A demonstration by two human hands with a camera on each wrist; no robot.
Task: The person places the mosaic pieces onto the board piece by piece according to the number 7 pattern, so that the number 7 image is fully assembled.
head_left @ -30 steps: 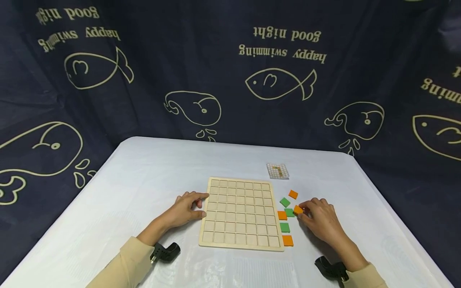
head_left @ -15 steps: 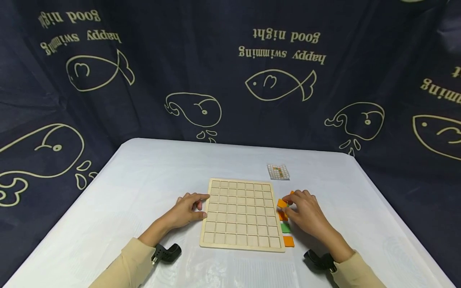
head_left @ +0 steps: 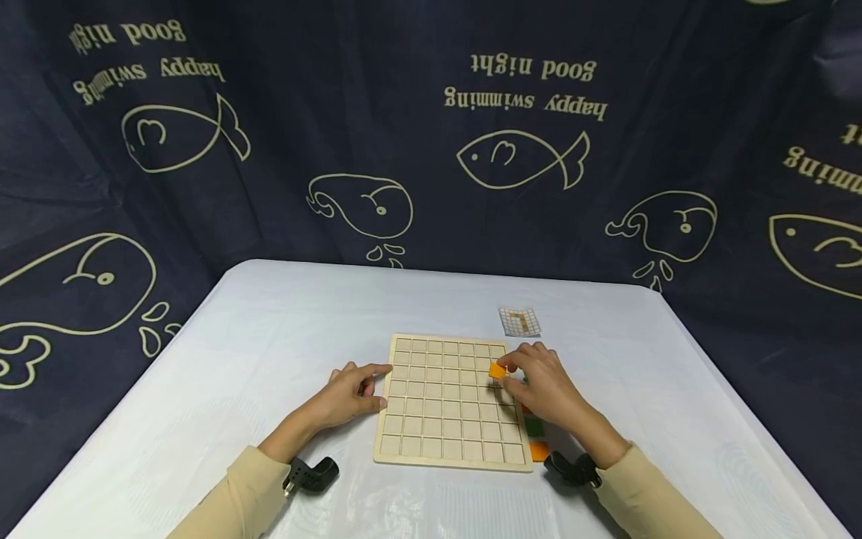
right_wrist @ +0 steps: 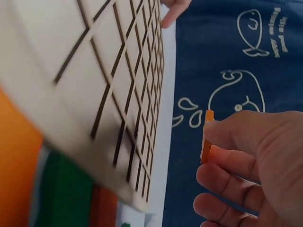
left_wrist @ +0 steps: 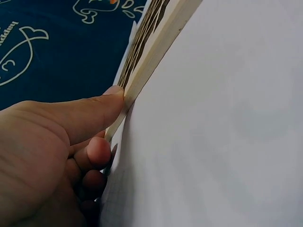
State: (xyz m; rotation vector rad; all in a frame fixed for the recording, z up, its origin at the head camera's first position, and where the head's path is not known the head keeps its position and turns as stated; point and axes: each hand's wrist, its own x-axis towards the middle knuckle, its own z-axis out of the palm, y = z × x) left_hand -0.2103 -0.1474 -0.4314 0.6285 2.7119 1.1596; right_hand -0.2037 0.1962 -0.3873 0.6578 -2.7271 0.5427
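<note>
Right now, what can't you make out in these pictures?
- Small card: head view, its pattern is too small to read.
- Loose tiles beside the board: the right hand covers most; one green tile and one orange tile show.
- Left hand: wrist view, fingertips hidden.

We wore long beige sleeves on both arms, the left sleeve (head_left: pixel 232 490) and the right sleeve (head_left: pixel 646 498) each ending at the wrist in a plain cuff. Just behind each hand a small black camera mount was strapped on: the left mount (head_left: pixel 310 474) curved and glossy, the right mount (head_left: pixel 571 470) of the same dark make. Our left hand (head_left: pixel 350 391) and right hand (head_left: pixel 542 385) were bare, without rings or gloves.
</note>
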